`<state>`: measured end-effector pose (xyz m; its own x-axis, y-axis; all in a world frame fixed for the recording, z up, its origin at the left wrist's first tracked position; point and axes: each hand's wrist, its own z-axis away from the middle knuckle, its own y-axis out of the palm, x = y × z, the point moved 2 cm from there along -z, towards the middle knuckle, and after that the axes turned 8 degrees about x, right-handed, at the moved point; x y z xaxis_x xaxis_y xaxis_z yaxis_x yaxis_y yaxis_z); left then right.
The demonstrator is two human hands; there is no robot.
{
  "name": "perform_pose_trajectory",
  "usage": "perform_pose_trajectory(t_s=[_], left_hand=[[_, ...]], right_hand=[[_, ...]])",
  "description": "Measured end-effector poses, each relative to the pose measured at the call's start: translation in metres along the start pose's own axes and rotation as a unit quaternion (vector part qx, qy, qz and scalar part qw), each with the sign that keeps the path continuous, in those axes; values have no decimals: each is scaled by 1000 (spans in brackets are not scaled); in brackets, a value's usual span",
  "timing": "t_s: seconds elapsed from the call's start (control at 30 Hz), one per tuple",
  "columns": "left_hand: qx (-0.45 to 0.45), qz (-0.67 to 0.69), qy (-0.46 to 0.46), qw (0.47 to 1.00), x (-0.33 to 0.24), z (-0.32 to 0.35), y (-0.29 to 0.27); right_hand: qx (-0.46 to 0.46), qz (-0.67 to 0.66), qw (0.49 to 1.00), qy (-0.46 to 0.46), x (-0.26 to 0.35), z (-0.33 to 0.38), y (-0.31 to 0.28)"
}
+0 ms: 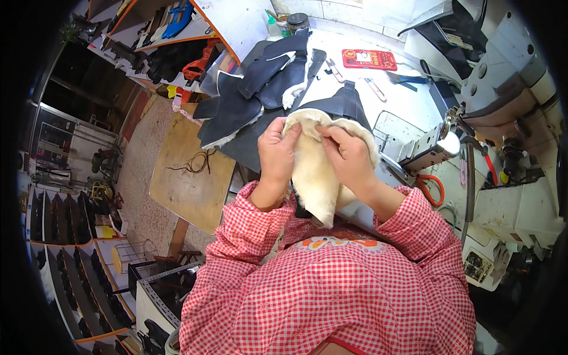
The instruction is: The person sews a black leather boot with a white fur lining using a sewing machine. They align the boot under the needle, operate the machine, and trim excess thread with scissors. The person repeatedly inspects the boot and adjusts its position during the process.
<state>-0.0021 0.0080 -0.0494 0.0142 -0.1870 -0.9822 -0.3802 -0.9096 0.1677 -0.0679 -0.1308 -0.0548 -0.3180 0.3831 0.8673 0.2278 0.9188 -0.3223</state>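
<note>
We observed the left hand point(277, 152) gripping the rim of a fleece-lined piece point(316, 171) between thumb and fingers, while the right hand point(350, 158), just beside it, pinched the same rim with thumb and bent forefinger. The cream fleece hung between and below both hands; the dark outer side lay beyond them. Farther from the left hand, toward its outer side, we noted a pile of dark pieces point(234, 112) edged with white fleece. Beyond the right hand lay a red flat object point(369, 60) and snips point(376, 89); to its right stood a pale machine point(427, 145).
</note>
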Motion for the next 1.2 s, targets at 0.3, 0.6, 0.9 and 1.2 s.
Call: perform_pose_trajectory(t_s=[0.3,0.6,0.9,1.2], left_hand=[[-1,-89,40,995,-15,15,14],[211,-315,224,898,-13,60,47],[176,-436,278,837,-66,60,24],[537,-431,-75,722,-77,-13,16]], right_hand=[[-24,14,998,-53,11,-1,1],[33,-428,897,106,17,-4,-30],[238,-437,826,264,15,-4,-61],[349,-277,864,235,32,-1,-44]])
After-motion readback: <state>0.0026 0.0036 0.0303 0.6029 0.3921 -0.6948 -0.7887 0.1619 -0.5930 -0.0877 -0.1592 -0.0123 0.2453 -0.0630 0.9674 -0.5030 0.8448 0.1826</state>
